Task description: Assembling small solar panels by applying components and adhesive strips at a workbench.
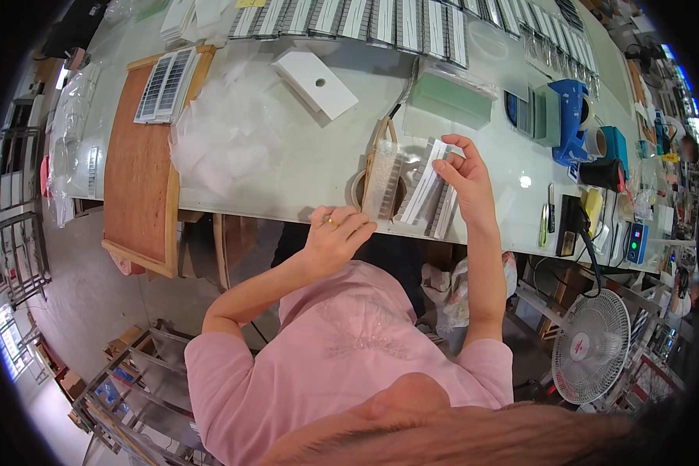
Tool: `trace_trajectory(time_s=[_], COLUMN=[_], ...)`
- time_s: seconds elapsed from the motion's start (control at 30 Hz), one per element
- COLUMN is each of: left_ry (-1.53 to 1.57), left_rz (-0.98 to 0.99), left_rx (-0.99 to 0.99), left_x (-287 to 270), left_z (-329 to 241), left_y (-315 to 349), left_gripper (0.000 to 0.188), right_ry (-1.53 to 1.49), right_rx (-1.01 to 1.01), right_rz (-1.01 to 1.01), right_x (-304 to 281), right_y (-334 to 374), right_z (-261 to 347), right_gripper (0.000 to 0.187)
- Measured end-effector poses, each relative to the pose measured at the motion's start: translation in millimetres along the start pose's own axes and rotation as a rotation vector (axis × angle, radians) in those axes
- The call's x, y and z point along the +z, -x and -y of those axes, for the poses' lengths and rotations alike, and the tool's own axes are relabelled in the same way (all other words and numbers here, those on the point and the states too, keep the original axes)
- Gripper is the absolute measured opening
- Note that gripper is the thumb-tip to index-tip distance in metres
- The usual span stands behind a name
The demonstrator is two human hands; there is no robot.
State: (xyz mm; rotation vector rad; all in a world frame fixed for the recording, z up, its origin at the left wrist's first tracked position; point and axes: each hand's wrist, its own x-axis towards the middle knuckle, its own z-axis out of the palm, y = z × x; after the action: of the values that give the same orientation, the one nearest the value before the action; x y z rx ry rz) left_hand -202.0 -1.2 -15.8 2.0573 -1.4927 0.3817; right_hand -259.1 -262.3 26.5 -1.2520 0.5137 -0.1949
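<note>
My left hand [335, 238] is at the table's near edge, fingers curled with a ring on one. Its fingertips meet the lower end of a translucent, bubbly-looking strip [381, 180], though the exact contact is partly hidden. Behind that strip is a round brown holder [357, 191], mostly covered. With thumb and fingers closed, my right hand [467, 177] grips the upper end of a long white strip [422, 186], which is tilted. A grey ridged strip [444, 211] lies just right of the white one, under the right hand's side.
A white block with a hole [315, 82] lies ahead, near a green-tinted stack [452, 99]. Crumpled clear film [227, 132] sits beside a wooden board [137, 167]. Rows of packed strips [353, 22] line the far side. A blue tape dispenser [571, 120] and tools are right; a fan [590, 347] stands below.
</note>
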Motion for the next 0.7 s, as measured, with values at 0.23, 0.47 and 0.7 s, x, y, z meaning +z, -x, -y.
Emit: trace_trajectory(time_s=[0.23, 0.47, 0.7], left_ry=[0.033, 0.001, 0.000], left_rz=[-0.051, 0.000, 0.006], left_rx=[0.107, 0.074, 0.080], left_x=[0, 4, 4], left_z=[-5, -8, -6], left_y=[16, 23, 25], left_gripper=[0.022, 0.023, 0.024], right_ry=[0.065, 0.290, 0.431], right_rx=[0.030, 0.020, -0.029], right_rz=[0.033, 0.101, 0.060], right_x=[26, 37, 38], right_y=[-16, -23, -20], right_z=[-18, -29, -33], right_gripper=[0.042, 0.040, 0.035])
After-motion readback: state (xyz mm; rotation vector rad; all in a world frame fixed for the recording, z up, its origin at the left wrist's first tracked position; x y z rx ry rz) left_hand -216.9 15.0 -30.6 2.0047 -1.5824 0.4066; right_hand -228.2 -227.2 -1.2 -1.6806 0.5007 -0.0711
